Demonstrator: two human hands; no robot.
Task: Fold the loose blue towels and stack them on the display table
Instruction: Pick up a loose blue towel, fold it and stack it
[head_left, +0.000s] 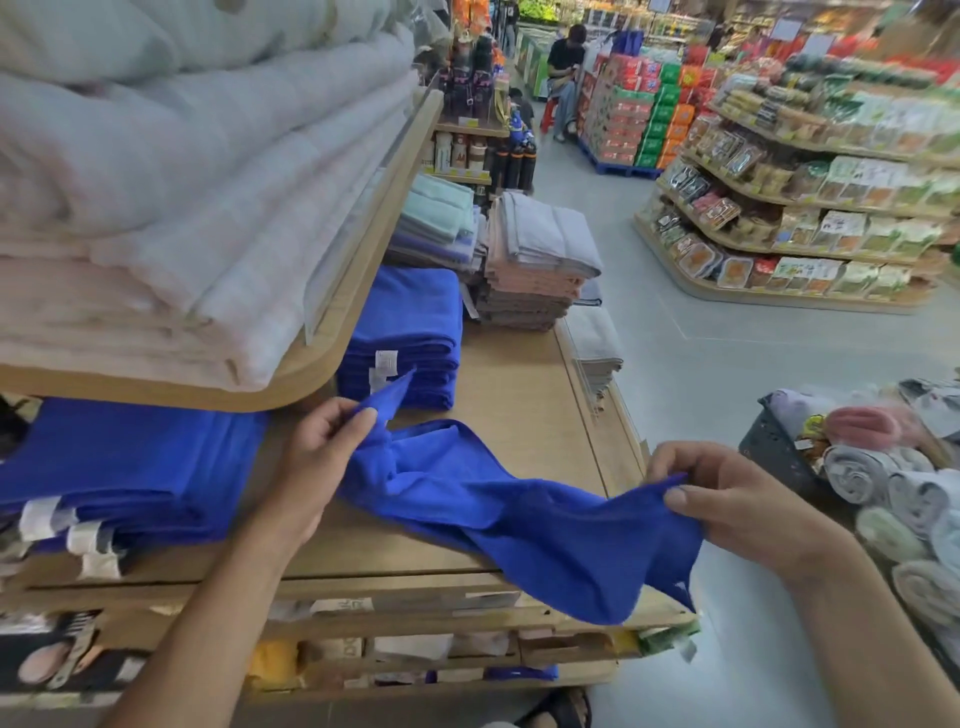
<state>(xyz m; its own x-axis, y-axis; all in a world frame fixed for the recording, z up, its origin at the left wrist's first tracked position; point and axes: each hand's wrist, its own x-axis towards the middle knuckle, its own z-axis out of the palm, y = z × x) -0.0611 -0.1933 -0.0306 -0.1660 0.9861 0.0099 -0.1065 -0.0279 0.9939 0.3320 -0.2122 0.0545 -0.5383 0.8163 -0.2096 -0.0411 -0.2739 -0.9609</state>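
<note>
A loose blue towel (498, 499) was pinched at opposite corners by the left hand (322, 447) and right hand (737, 499), sagging between them onto the tabletop (519, 384), with folded blue stacks (410, 332) beyond the left hand.

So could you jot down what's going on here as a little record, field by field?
place: shop aisle, wooden display table
left hand: pinching one corner of the loose blue towel
right hand: pinching the opposite end of it
towel state: unfolded, twisted, sagging onto the table, one end hanging over the front edge
folded blue stack, far: on the table behind the left hand
folded blue stack, near: at the left, under the upper shelf
other stock: grey and pink folded towels farther back; rolled towels at the right
</note>
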